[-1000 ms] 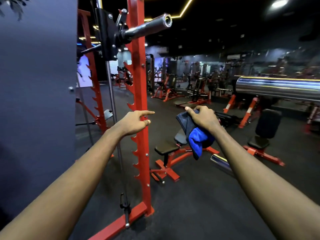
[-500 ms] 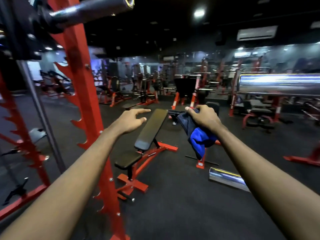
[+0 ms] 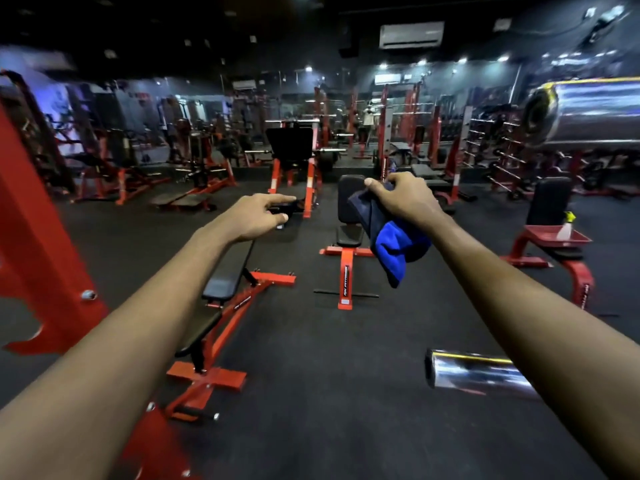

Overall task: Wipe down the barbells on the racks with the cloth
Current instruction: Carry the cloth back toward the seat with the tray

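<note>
My view has swung right: the red rack upright [image 3: 34,237] now sits at the left edge, and a spray bottle [image 3: 566,228] on a red tray [image 3: 540,235] has entered at right.

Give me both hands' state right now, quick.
Left hand: open, fingers relaxed and stretched forward, holding nothing.
Right hand: closed on the blue cloth, which hangs below it.

Tiny words on the red benches
The middle bench [image 3: 346,261] has a mark that looks like "RN FITNESS"; marks on the other benches are too blurry to read.
</note>
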The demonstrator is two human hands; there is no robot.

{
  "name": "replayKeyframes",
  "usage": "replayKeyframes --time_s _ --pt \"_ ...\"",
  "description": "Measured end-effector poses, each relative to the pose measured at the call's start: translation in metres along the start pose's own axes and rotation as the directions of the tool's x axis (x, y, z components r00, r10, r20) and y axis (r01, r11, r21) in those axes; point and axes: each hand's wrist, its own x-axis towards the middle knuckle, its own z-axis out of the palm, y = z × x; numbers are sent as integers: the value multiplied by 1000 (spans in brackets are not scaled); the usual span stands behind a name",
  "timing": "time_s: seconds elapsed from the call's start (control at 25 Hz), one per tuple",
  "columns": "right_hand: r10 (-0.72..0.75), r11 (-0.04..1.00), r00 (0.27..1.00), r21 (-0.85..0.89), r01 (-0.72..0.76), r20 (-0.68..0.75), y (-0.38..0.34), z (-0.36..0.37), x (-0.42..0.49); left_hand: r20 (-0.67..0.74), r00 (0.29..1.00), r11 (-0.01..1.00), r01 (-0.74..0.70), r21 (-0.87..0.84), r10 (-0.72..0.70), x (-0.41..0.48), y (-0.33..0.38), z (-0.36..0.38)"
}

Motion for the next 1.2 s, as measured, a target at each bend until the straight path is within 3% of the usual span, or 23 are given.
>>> replayKeyframes --time_s 0.64,1.2 --pt "148 970 984 -179 -165 -101 77 39 131 9 988 984 -155 -87 157 208 -44 57" --pt "374 877 881 -199 -437 -290 166 36 222 182 868 882 -429 -197 463 424 -6 153"
